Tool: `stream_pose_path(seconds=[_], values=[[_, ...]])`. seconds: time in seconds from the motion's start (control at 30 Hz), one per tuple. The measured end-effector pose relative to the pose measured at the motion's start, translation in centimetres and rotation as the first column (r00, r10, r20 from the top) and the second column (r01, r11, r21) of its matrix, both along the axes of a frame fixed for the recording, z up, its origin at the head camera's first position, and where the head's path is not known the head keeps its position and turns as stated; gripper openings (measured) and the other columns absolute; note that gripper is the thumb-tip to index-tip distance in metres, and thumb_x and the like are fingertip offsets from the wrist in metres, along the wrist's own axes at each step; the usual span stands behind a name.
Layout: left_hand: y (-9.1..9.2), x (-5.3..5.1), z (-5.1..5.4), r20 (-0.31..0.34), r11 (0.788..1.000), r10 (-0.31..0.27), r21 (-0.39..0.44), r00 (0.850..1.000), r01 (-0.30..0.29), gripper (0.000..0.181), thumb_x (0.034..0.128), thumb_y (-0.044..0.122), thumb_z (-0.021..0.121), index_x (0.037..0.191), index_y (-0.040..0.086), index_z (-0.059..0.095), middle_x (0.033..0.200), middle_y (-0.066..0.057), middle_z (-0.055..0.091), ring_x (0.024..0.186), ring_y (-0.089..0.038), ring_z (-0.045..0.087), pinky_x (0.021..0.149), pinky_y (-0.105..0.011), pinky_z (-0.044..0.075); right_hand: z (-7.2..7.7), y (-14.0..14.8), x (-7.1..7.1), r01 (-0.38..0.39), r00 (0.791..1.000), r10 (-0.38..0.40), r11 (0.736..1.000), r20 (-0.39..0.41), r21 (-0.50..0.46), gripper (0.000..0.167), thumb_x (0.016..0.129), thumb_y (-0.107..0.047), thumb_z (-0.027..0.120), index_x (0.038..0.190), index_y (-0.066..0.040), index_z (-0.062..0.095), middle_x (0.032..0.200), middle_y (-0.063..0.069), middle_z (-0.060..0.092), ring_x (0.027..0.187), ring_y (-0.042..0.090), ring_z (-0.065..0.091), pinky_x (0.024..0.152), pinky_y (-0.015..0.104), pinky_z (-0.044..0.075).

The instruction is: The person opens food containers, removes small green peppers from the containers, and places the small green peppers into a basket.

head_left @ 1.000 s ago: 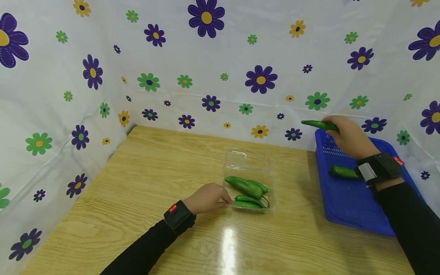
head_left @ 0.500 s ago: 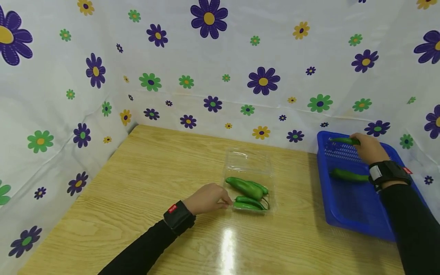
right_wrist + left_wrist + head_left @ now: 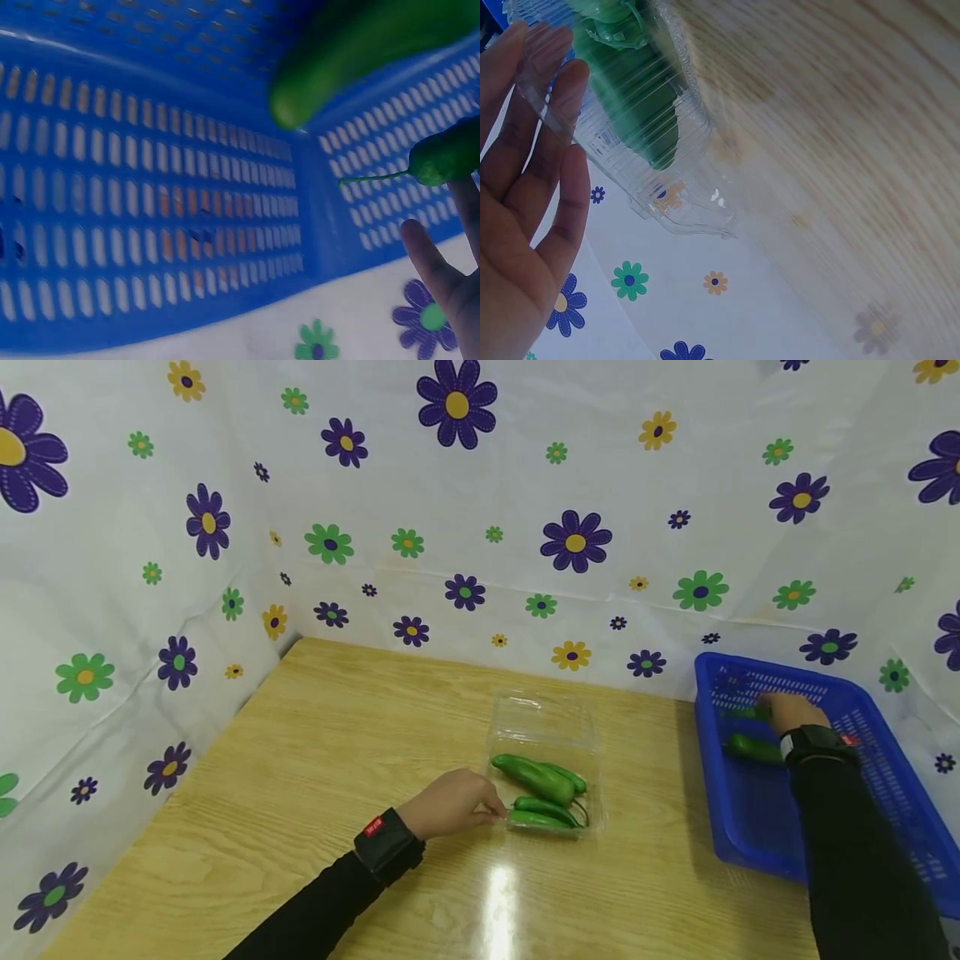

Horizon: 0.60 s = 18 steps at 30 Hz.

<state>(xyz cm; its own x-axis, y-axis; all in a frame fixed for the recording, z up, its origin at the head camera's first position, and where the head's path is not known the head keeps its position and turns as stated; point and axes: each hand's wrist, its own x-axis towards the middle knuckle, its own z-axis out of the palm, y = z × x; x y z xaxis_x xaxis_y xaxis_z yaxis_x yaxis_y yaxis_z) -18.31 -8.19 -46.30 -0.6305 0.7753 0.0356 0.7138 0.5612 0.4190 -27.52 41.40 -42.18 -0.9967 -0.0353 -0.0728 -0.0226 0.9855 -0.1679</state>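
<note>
My left hand pinches the near left edge of a clear plastic container, its fingertips against the plastic wall in the left wrist view. Inside the container lie several green peppers. At the right, my right hand is down inside the blue basket, holding a green pepper near its far left end. Another green pepper lies just nearer than the hand. In the right wrist view, fingers touch the stem end of a pepper, whose other end is out of frame.
The wooden table carries both the container and the basket. The container's clear lid stands open at the far side. Behind and along the left is a white flowered cloth.
With its pepper, my right hand has moved right from over the basket's far left rim, then down into the basket. My left hand has stayed at the container's edge.
</note>
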Motion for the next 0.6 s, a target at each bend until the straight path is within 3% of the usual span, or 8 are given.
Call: stream_pose_path(seconds=[0.1,0.3,0.6], values=[[-0.1,0.1,-0.1,-0.007,1.000,-0.001,-0.006,1.000,0.001,0.015,0.0827,0.017,0.071,0.096,0.014,0.076,0.093,0.004,0.074,0.087,-0.007,0.067,0.077,-0.016,0.051,-1.1,0.2,0.1,0.025,0.999,-0.025,1.000,0.039,-0.015,0.029,0.089,0.008,0.050,0.117,0.013,0.055,0.115,0.038,0.055,0.102,0.055,0.052,0.080,0.062,0.045],[-0.3,0.2,0.0,-0.020,1.000,0.003,-0.018,1.000,-0.004,0.014,0.0822,0.017,0.072,0.095,0.015,0.077,0.093,0.004,0.074,0.086,-0.007,0.067,0.077,-0.017,0.052,-2.9,0.4,-0.3,0.020,0.999,-0.019,0.999,0.045,-0.035,0.030,0.085,0.008,0.054,0.115,0.013,0.057,0.112,0.037,0.057,0.099,0.053,0.054,0.075,0.059,0.048],[-0.1,0.1,0.2,-0.031,1.000,-0.008,-0.004,0.999,0.008,0.014,0.0824,0.016,0.071,0.095,0.014,0.076,0.092,0.003,0.074,0.085,-0.008,0.067,0.075,-0.017,0.052,-3.9,1.0,-1.5,0.013,0.997,-0.011,1.000,0.077,-0.026,0.036,0.085,0.011,0.052,0.121,0.011,0.055,0.118,0.038,0.053,0.103,0.053,0.053,0.077,0.058,0.048]])
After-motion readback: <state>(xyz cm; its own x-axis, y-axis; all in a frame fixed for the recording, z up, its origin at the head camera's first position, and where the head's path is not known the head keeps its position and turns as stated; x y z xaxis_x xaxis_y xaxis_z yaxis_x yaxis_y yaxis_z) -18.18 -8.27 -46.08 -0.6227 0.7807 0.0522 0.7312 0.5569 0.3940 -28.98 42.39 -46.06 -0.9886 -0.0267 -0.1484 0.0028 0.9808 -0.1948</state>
